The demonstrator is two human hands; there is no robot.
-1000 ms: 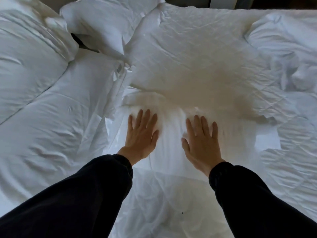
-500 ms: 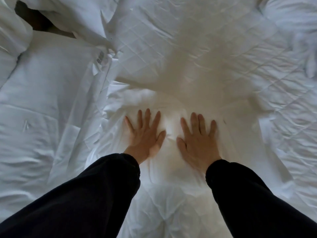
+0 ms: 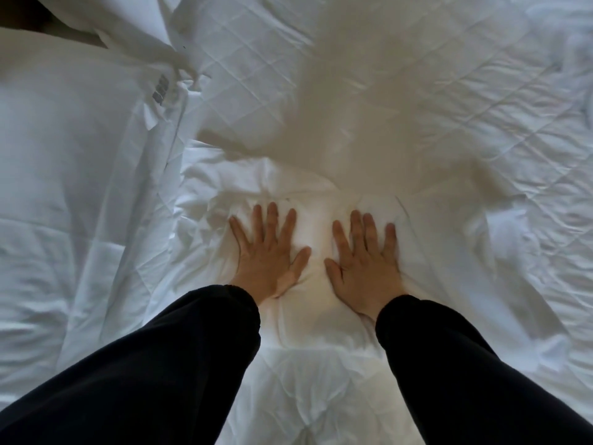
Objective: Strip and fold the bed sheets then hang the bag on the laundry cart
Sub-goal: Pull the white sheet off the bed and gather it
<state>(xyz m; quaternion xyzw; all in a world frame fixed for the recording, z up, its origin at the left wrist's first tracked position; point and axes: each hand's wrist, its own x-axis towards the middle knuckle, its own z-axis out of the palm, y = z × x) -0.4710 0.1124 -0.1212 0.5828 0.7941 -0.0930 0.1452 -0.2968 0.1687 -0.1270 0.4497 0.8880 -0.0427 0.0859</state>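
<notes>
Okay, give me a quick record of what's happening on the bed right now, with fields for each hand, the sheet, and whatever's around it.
left hand: flat, fingers spread, pressing on the white sheet
right hand: flat, fingers spread, pressing the same sheet, apart from the left hand
sheet state: crumpled bundle under both palms
beyond the hands: quilted mattress pad, wrinkled
person's left side: white bedding with a grey label
sleeves: black
laundry bag and cart: not in view

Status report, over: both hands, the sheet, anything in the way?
Left hand flat, pressing the sheet. Right hand flat, pressing it too. Sheet wrinkled on the quilted pad. Duvet left, clear of hands.
</notes>
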